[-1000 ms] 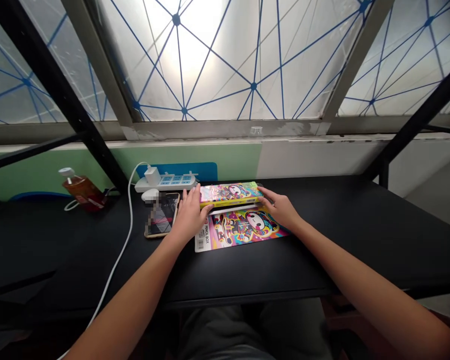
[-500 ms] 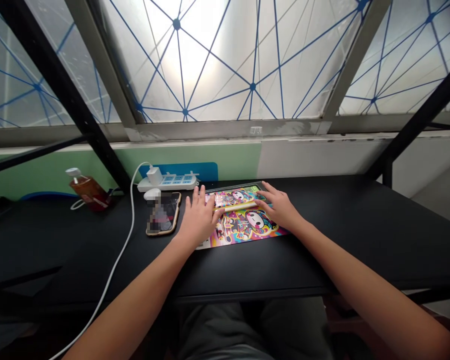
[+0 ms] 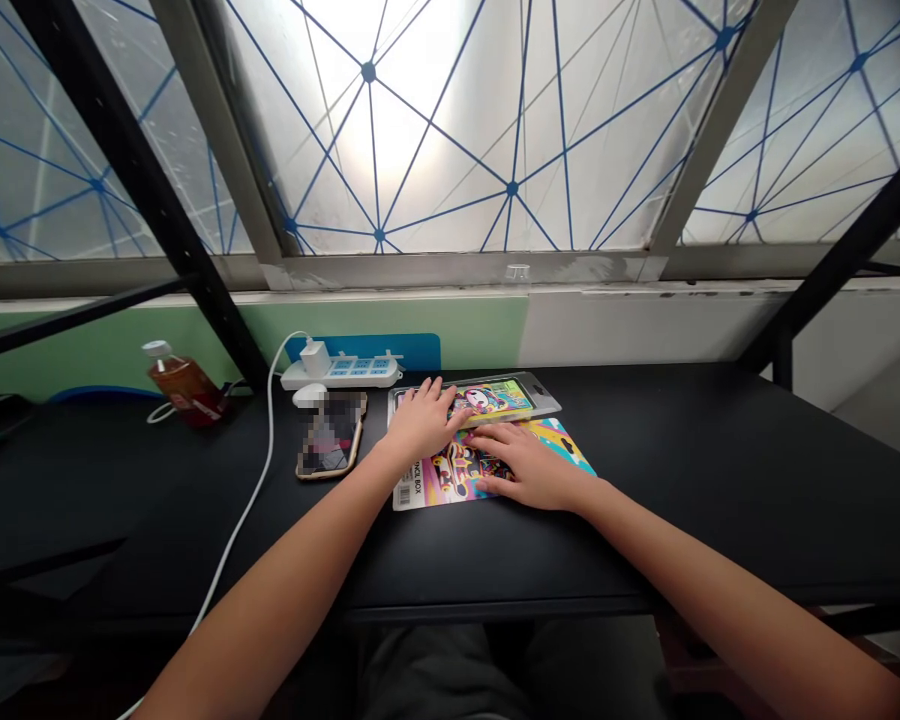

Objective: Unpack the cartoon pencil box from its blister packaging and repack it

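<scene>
A colourful cartoon-printed pencil box (image 3: 499, 398) lies flat in a clear plastic tray (image 3: 544, 405) on the black table (image 3: 645, 500). My left hand (image 3: 422, 420) rests on the tray's left end, fingers spread over the box. In front of it lies a printed card sleeve marked "PENCIL BOX" (image 3: 450, 480), its edge touching the tray. My right hand (image 3: 529, 465) lies flat across the card, fingers pointing left toward my left hand. Much of the card's print is hidden under that hand.
A phone with a blurred screen (image 3: 330, 435) lies left of the card. Behind it are a white power strip (image 3: 341, 372) and a small white object (image 3: 309, 395). A white cable (image 3: 251, 520) runs toward me. An amber bottle (image 3: 184, 387) stands further left.
The pencil box has gone from between my hands to lying flat further back, apart from the card. My right hand has moved left onto the card, and my left hand has moved onto the box.
</scene>
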`<state>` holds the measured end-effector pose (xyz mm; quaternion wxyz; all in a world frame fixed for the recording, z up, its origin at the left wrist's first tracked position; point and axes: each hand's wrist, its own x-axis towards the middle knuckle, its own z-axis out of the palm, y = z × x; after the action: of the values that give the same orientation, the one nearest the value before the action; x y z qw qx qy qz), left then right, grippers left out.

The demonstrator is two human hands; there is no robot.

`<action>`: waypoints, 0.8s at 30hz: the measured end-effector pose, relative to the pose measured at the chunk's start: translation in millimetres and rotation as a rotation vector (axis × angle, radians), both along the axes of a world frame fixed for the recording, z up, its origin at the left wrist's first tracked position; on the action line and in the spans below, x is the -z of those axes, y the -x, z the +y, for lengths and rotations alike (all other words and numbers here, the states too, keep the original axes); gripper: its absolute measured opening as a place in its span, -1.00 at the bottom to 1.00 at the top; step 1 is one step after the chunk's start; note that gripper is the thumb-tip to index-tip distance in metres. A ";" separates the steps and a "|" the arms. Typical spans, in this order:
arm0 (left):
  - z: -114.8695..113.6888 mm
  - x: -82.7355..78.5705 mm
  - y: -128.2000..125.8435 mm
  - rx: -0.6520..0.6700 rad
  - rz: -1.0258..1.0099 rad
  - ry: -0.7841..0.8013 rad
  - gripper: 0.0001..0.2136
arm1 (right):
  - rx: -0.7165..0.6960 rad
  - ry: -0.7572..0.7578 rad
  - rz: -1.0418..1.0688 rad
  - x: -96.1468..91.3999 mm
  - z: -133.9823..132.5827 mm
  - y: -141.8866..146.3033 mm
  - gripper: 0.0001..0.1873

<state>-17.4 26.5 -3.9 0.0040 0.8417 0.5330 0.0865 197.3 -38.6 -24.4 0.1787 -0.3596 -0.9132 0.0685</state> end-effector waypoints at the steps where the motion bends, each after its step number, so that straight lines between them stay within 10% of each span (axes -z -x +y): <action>1: 1.7 2.0 3.1 0.011 0.005 -0.007 -0.35 | 0.007 0.044 -0.023 0.1 0.6 -1.4 -0.34; 10: 17.6 5.8 24.1 0.031 0.016 -0.020 -0.35 | 0.030 0.201 -0.122 1.2 -0.9 -3.0 -0.07; 24: 10.7 1.3 25.4 0.076 0.019 -0.003 -0.42 | 0.201 -0.002 0.002 2.5 0.6 5.5 -0.73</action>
<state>-42.8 37.1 -5.2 0.0011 0.8622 0.5005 0.0788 191.8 -38.0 -26.9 0.1859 -0.4491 -0.8725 0.0500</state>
